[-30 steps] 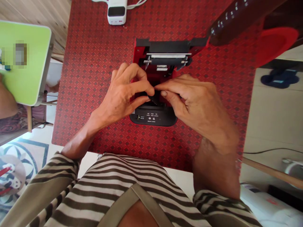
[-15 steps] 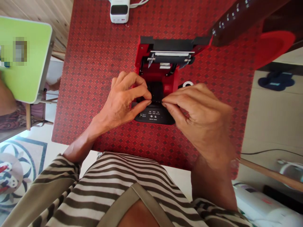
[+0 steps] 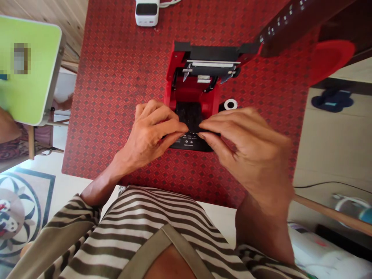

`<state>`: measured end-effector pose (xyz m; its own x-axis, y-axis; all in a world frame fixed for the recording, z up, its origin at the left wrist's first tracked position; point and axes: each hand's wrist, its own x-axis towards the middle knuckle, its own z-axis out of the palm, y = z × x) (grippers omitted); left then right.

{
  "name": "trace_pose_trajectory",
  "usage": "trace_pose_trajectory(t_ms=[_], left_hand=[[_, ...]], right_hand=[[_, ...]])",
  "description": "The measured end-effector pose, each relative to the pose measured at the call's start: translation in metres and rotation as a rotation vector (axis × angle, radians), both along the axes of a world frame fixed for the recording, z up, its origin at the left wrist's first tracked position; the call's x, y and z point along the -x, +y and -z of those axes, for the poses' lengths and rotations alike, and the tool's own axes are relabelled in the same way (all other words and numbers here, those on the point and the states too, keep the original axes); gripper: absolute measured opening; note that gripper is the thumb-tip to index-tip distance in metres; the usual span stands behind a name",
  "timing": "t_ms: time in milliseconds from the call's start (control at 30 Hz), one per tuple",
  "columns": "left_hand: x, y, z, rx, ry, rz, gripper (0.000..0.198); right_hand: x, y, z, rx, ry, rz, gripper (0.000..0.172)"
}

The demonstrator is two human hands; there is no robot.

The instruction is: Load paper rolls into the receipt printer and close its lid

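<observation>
An open printer-like device [image 3: 216, 104], red and black, stands on the table with its lid [image 3: 215, 52] raised, showing a roller [image 3: 210, 72]. Both my hands are over its front. Thumb and forefinger of my left hand [image 3: 158, 133] are pinched together, and those of my right hand [image 3: 247, 143] likewise. Between the fingertips runs a thin dark strip [image 3: 193, 133] with a dashed pale edge; what it belongs to is hard to make out. Below it lies the black button panel [image 3: 190, 144], partly hidden by my fingers. A small roll with a white end [image 3: 230, 104] sits right of the device.
A white box with a dark screen [image 3: 147, 13] and a cable is at the table's far side. A dark brown, glossy object [image 3: 286, 25] reaches in at the back right. To the left stands a green-topped table [image 3: 37, 89], with another person's arm beside it.
Both hands have come slightly nearer to me, bringing the thin strip over the button panel. More of the dark interior and the small roll now shows. The camera view has shifted a little.
</observation>
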<state>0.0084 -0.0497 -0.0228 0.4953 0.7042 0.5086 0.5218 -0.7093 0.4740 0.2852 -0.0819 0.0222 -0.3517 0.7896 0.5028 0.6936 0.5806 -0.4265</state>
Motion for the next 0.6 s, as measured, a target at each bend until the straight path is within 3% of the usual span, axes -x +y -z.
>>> trace_pose_trajectory(t_ms=[133,233,300,433,600], left_hand=[[0.000,0.000,-0.003,-0.058,-0.013,-0.006,0.012],[-0.002,-0.003,-0.005,-0.084,-0.014,-0.037,0.014],[-0.004,-0.004,-0.007,-0.087,-0.024,-0.040,0.015],[-0.006,-0.006,-0.009,-0.076,-0.035,-0.020,0.020],[-0.006,-0.007,-0.008,-0.096,-0.038,0.002,0.024]], right_hand=[[-0.007,0.036,-0.015,-0.255,0.031,0.132,0.038],[-0.008,0.066,-0.014,-0.158,-0.044,0.110,0.044],[-0.004,0.072,-0.013,-0.112,-0.102,0.126,0.046],[0.006,0.046,-0.020,-0.024,-0.090,0.207,0.042],[0.010,0.004,-0.014,0.005,-0.001,0.148,0.030]])
